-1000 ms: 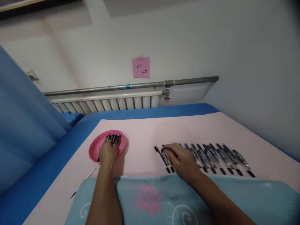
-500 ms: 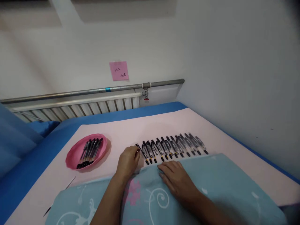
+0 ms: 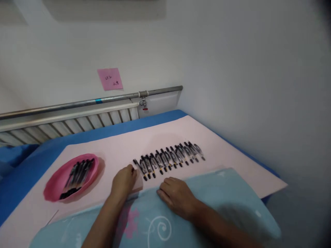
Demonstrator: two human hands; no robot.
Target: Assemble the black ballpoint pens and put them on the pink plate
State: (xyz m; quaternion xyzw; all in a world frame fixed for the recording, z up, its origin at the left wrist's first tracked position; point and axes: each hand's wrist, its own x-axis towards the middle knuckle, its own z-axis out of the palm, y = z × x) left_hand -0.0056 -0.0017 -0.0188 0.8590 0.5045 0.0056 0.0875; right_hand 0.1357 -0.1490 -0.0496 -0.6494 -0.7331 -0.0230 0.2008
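Observation:
My left hand (image 3: 123,182) is beside the left end of a row of black-and-clear pens (image 3: 172,158), its fingers curled in. Its fingertips are close to the upper part of the leftmost pen (image 3: 140,169); whether they hold anything is hidden. My right hand (image 3: 176,195) lies on a light blue patterned cushion (image 3: 212,196), fingers loosely bent and apart, just below the row. To the left, a pink oval bowl (image 3: 55,184) contains several more pens (image 3: 79,177) lying side by side.
A pink sheet (image 3: 116,146) covers the blue bed surface (image 3: 103,131). A thin stick-like thing (image 3: 53,217) lies at the cushion's left edge. Behind are a radiator (image 3: 85,124), a metal pipe (image 3: 116,99) and a pink note (image 3: 110,79) on the wall.
The camera view has turned right, so everything sits further left. My left hand has come slightly away from the leftmost pen, and my right hand's fingers are a little more bent.

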